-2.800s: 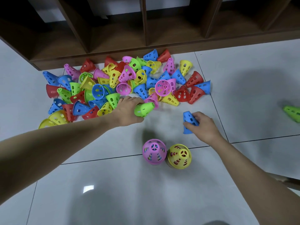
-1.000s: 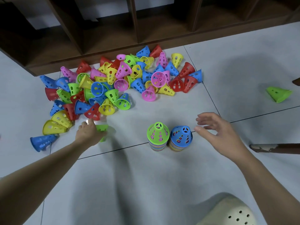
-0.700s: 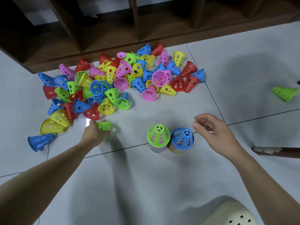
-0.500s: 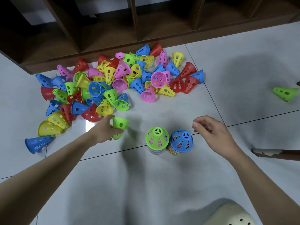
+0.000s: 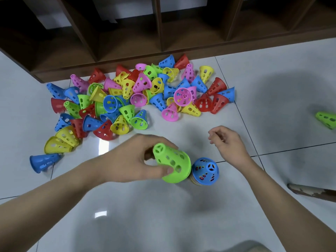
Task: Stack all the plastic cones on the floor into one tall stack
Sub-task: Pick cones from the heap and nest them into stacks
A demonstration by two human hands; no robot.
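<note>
Left hand (image 5: 134, 159) is pinching a holey green cone (image 5: 171, 163), tilted, at center frame beside the blue-topped stack (image 5: 205, 171). Right hand (image 5: 227, 142) hovers loosely curled, holding nothing. Glossy tile floor (image 5: 163, 215); the loose cone pile (image 5: 136, 99) sits above, against a dark wooden shelf (image 5: 160, 24).

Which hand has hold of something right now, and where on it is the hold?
The left hand holds a green cone by its side wall, thumb near the wide rim, fingers behind the narrow top. The right hand holds nothing.
</note>
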